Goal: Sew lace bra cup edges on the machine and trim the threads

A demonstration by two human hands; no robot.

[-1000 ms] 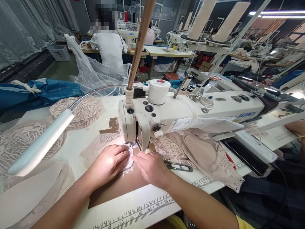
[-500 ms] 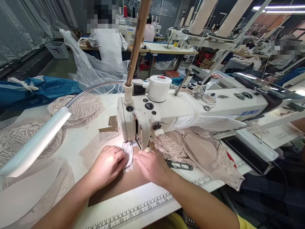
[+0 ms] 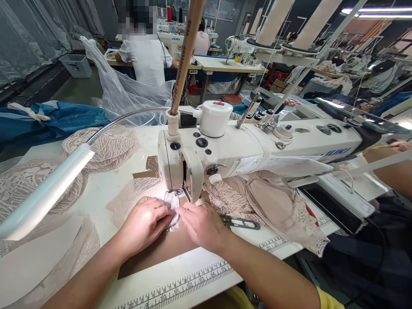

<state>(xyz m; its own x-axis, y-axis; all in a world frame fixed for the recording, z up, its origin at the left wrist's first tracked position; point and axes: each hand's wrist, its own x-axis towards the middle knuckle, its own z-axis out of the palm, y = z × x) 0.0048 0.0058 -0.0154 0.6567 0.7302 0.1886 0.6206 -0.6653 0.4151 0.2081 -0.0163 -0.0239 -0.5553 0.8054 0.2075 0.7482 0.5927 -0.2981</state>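
A small piece of pale lace (image 3: 172,201) lies below the needle end of the sewing machine (image 3: 219,146). My left hand (image 3: 146,225) is at its left side, fingers curled and pressed together on its edge. From the right, my right hand (image 3: 203,225) has its fingertips closed on the lace's right edge. Both hands rest over a brown sheet (image 3: 161,251) on the machine table. Thread snips (image 3: 243,222) lie just right of my right hand. What is under my fingers is hidden.
A lamp (image 3: 48,193) on a bendable neck reaches across the left. Lace cup pieces (image 3: 103,148) are piled behind it; beige lace garments (image 3: 273,201) lie right of the needle. A dark phone (image 3: 331,208) sits farther right. A person in white (image 3: 144,60) sits ahead.
My right hand has shifted slightly left, its fingertips now over the lace and nearer my left hand. My left hand has barely moved. Another person's arm has appeared at the right edge.
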